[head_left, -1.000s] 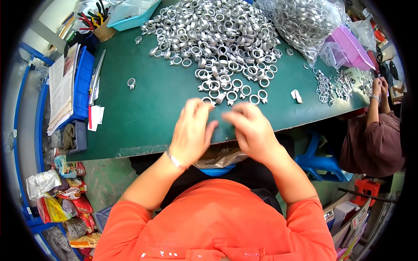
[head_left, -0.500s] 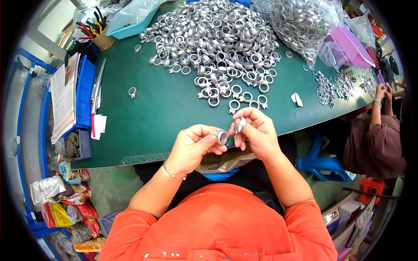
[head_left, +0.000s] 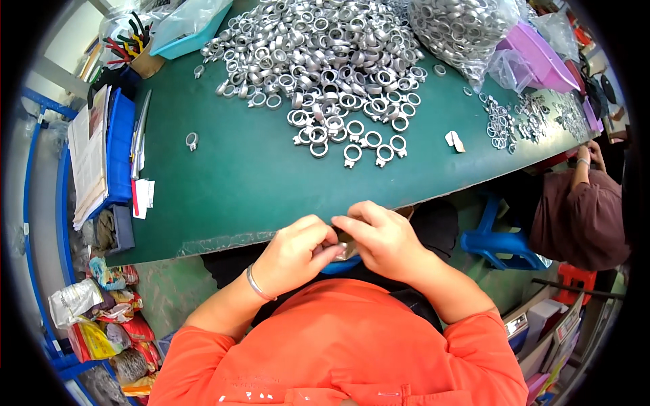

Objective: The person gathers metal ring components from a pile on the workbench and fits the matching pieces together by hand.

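Observation:
My left hand (head_left: 302, 247) and my right hand (head_left: 380, 242) meet just in front of the table's near edge, above my lap. Both are closed, fingertips pinched toward each other. The left thumb and fingers are bent round the silver metal ring, which the fingers now mostly cover. What the right fingertips pinch is hidden. Beyond my hands, a large pile of silver metal rings with small lugs (head_left: 318, 61) covers the back middle of the green table (head_left: 244, 176). Several loose rings (head_left: 352, 155) lie along its near side, and a single ring (head_left: 191, 141) lies apart at the left.
A clear bag of rings (head_left: 460, 34) and a pink bin (head_left: 542, 61) stand at the back right, with flat thin rings (head_left: 500, 127) nearby. A blue tray of papers (head_left: 120, 149) borders the left. Another person (head_left: 575, 216) sits at the right beside a blue stool (head_left: 497, 237).
Both hands have drawn closer together and nearer my body, their backs turned up. The ring in my left hand and the small silver piece in my right were visible before; now fingers cover them.

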`<state>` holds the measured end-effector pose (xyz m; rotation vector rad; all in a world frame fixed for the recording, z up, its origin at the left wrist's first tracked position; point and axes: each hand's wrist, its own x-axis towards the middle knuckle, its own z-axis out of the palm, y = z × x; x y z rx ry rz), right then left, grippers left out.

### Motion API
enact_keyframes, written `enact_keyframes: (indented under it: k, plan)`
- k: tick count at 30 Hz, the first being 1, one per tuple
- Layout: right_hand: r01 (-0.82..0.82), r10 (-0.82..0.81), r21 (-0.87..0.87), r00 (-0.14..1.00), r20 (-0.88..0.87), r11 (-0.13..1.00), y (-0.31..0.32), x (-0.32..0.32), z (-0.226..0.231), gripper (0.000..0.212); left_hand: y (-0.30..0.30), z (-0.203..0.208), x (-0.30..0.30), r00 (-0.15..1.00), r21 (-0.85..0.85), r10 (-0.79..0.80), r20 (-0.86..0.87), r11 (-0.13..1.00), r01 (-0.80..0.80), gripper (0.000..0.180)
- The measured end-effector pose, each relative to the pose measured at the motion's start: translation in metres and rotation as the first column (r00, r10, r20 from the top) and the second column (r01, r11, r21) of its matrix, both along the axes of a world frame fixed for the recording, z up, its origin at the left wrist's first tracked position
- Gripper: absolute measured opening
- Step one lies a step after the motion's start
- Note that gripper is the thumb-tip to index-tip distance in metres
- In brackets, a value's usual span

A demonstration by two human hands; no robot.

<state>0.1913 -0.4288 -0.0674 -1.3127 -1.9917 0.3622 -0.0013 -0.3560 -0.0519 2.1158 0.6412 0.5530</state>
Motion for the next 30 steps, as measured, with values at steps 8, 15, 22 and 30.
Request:
enact_keyframes:
  k: [8,15,22,30]
  plan:
    - [0.186,-0.208,0.258,0.976,0.061,0.948,0.014,0.001,-0.012,0.025,0.025,0.014,0.024,0.991,0.011,0.130,0.043,0.991,-0.130,0.009]
    - [0.231,-0.250,0.286,0.968,0.031,0.930,0.012,0.033,-0.024,0.016,0.041,0.010,0.045,0.991,0.146,0.129,0.029,0.980,-0.132,0.017]
    - [0.464,-0.471,0.158,0.882,0.011,0.872,0.040,0.053,-0.016,0.016,0.046,-0.012,0.068,0.965,0.411,0.257,-0.044,0.885,-0.217,0.017]
    - [0.136,-0.098,0.066,0.906,-0.411,0.988,0.005,0.029,0.001,0.026,0.025,-0.009,0.031,0.961,-0.145,0.044,0.274,0.989,-0.004,0.034]
